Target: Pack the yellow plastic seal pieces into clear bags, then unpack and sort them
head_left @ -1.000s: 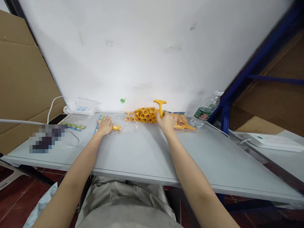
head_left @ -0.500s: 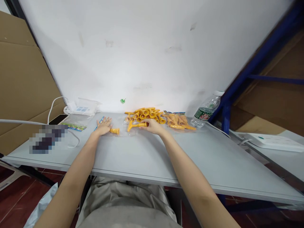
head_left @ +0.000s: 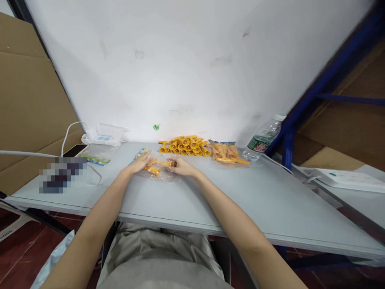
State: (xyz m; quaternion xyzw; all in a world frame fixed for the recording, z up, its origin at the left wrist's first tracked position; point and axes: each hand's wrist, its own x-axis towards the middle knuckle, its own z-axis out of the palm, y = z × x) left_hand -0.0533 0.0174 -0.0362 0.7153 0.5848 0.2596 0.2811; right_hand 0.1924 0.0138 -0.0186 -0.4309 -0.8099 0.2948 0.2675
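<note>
Grey bench (head_left: 192,202): set against a white wall (head_left: 192,72), stacked yellow horns (head_left: 185,147) lined up along the back.
Right hand (head_left: 183,167): fingers closed on the flared end of a yellow T-handled horn (head_left: 162,163) — over or inside the clear bag (head_left: 167,176), can't tell which.
Left hand (head_left: 137,163): lying flat on that bag, by its printed header (head_left: 141,152).
T-handled horn feel: likely light, stiff, slick — stem or flare offers purchase.
Water bottle (head_left: 272,129): green label (head_left: 258,144), lettering too small to read.
</note>
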